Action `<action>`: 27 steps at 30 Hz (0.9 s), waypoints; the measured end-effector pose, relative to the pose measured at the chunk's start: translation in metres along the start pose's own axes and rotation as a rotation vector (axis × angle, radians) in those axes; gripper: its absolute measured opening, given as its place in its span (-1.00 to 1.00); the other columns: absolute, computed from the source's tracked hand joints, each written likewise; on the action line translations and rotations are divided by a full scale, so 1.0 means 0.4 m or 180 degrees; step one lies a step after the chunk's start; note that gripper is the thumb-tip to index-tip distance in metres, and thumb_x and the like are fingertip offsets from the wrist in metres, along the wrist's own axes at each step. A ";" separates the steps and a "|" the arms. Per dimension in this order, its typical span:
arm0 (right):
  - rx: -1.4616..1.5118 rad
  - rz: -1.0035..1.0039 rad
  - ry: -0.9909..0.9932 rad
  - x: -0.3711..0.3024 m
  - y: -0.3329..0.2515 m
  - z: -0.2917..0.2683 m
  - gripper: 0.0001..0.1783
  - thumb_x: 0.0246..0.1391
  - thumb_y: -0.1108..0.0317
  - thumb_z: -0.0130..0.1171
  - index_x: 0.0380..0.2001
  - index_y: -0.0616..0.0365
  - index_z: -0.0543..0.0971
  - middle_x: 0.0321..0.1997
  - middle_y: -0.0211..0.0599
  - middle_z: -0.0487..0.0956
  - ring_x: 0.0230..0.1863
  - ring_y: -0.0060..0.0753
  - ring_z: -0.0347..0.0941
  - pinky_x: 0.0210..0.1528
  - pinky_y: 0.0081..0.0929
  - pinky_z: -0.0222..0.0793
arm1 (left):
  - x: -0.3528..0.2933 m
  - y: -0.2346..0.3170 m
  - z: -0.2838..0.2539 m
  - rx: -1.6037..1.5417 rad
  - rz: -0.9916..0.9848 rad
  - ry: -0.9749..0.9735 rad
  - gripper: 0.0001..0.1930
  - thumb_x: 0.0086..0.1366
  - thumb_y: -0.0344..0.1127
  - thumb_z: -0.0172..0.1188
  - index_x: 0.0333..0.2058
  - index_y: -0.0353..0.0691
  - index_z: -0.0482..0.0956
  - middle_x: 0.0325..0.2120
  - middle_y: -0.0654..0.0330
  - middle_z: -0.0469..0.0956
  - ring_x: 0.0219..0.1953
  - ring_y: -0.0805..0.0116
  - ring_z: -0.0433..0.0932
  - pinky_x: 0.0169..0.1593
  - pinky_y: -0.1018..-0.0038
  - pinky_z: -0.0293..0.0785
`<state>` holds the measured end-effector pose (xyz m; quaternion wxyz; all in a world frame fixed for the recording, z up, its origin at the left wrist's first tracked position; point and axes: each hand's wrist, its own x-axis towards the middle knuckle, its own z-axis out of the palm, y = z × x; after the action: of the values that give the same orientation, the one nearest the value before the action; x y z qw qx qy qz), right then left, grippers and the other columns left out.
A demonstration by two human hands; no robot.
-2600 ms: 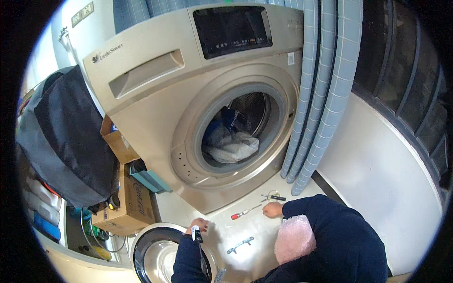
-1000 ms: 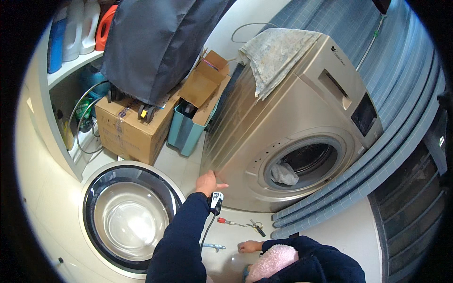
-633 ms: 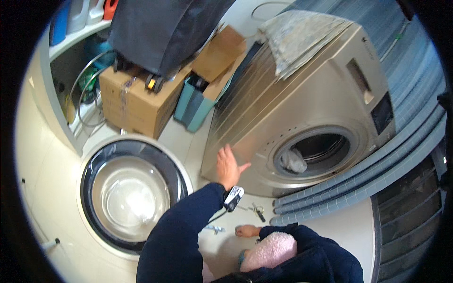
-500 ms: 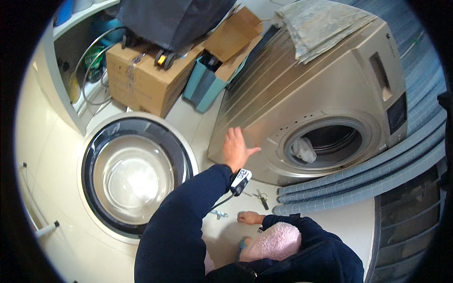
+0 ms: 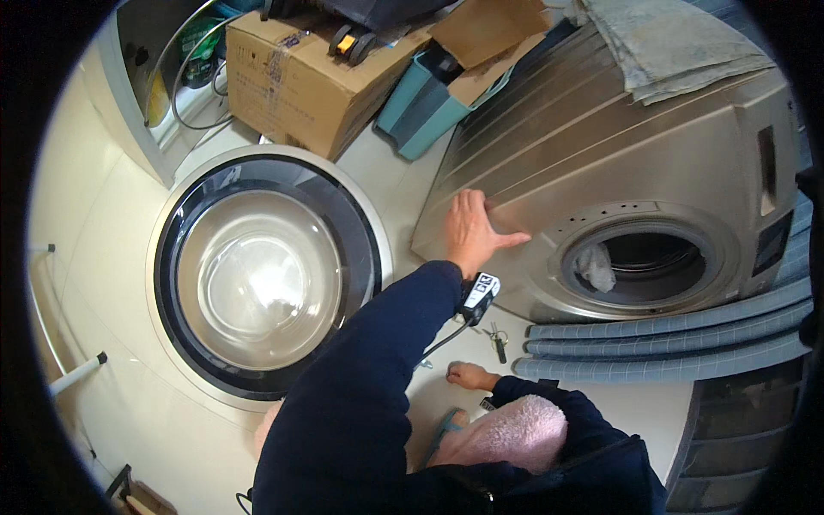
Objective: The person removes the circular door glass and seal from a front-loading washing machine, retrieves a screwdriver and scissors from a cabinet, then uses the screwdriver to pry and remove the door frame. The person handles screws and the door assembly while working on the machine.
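Observation:
My left hand [image 5: 473, 232] rests with fingers spread and thumb out on the front edge of a beige metal washing machine [image 5: 532, 163]. A small white and black device [image 5: 481, 296] with a cable is strapped at that wrist. The machine's round opening [image 5: 652, 262] has no door across it, and a whitish cloth [image 5: 594, 266] hangs at its left rim. Low beside my knee, my right hand [image 5: 470, 375] is closed; whatever it may hold is hidden. A bunch of keys [image 5: 499, 343] lies on the floor just beyond it.
Left of my arm lies a large round glass door [image 5: 193, 343] with a black ring and pale rim. Behind it stand a cardboard box [image 5: 283, 94] and a teal bin [image 5: 422, 112]. A folded cloth [image 5: 687, 51] covers the machine's top; blue checked padded folds [image 5: 652, 348] lie right.
The whole view has shifted, so the scene sits higher and further right. My left hand stays on the machine's edge, and my right hand stays closed near the keys.

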<state>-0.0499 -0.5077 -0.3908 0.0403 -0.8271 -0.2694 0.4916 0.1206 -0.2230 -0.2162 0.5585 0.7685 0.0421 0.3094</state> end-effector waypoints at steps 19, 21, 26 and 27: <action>-0.0236 -0.0277 0.0887 0.000 0.022 0.037 -0.70 0.12 0.17 -0.10 -0.33 0.14 0.53 -0.35 -0.01 0.54 -0.28 0.12 0.45 -0.19 -0.06 0.36 | 0.005 -0.032 0.079 -0.0160 -0.0436 0.0569 -0.29 -0.06 0.44 0.06 -0.39 -0.19 0.22 -0.38 0.09 0.23 -0.26 0.10 0.23 -0.17 0.20 0.15; -0.0168 -0.0399 0.0871 -0.002 0.035 0.046 -0.70 0.13 0.17 -0.10 -0.30 0.15 0.51 -0.37 0.03 0.54 -0.28 0.13 0.45 -0.21 -0.07 0.36 | 0.006 -0.036 0.083 -0.0220 -0.0440 0.0558 -0.27 -0.08 0.46 0.04 -0.39 -0.18 0.22 -0.38 0.09 0.23 -0.26 0.10 0.23 -0.17 0.21 0.15; 0.0043 0.0134 0.0598 -0.012 0.053 0.029 -0.75 0.13 0.22 -0.07 -0.21 0.11 0.43 -0.32 0.05 0.51 -0.26 0.14 0.44 -0.24 -0.03 0.35 | 0.009 -0.037 0.080 -0.0253 -0.0485 0.0564 -0.24 -0.13 0.50 0.05 -0.39 -0.20 0.24 -0.38 0.09 0.24 -0.27 0.11 0.24 -0.17 0.21 0.15; -0.0002 0.0057 0.0655 -0.014 0.053 0.025 -0.76 0.13 0.23 -0.06 -0.21 0.10 0.42 -0.31 0.04 0.50 -0.26 0.14 0.43 -0.25 -0.03 0.34 | 0.009 -0.037 0.077 -0.0255 -0.0479 0.0547 -0.24 -0.13 0.49 0.06 -0.39 -0.20 0.24 -0.38 0.09 0.24 -0.27 0.11 0.24 -0.17 0.21 0.15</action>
<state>-0.0517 -0.5305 -0.3986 0.0631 -0.8756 -0.2566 0.4042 0.1437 -0.2417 -0.2335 0.6047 0.7109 0.1349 0.3328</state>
